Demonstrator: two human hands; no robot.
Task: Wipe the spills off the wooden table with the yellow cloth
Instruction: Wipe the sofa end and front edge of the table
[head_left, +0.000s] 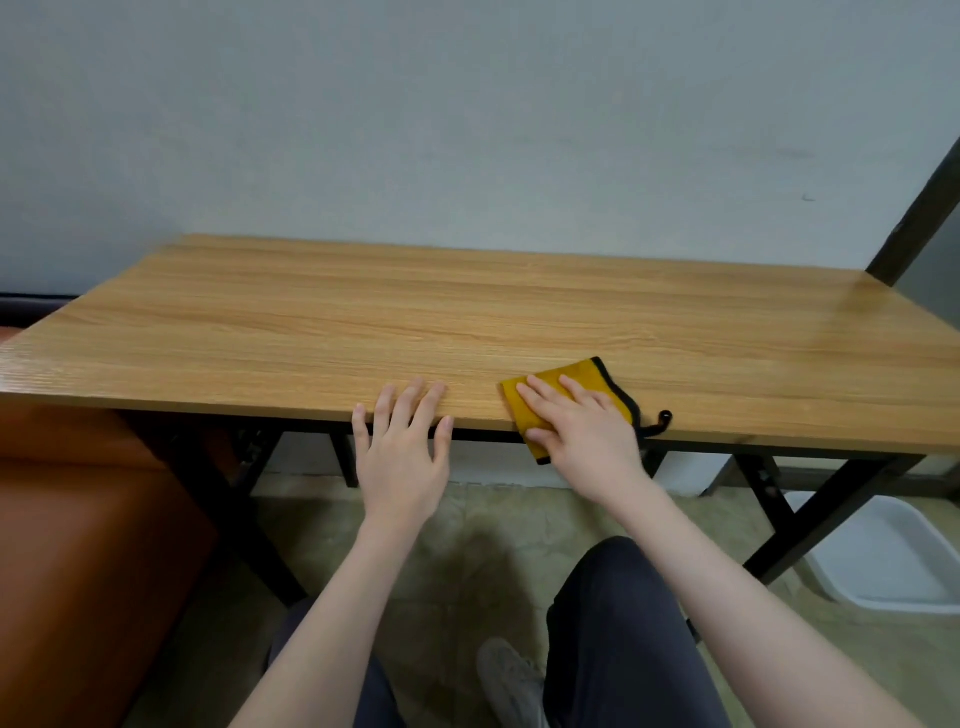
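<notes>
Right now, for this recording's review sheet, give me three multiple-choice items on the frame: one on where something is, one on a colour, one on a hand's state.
1. Where does the yellow cloth lie?
A. At the table's near edge, one corner hanging over it
B. At the far edge by the wall
C. On the floor

2. What colour is the cloth's trim?
A. White
B. Black
C. Red

3. How does the left hand stand?
A. Curled round the cloth
B. Raised clear of the table
C. Fingers straight, resting on the wooden table at its near edge

Answers:
1 A, the cloth sits at the front edge and a corner droops below it.
2 B, a dark border and loop run along its right side.
3 C, the fingers lie flat on the wood, while the right hand presses the cloth.
</notes>
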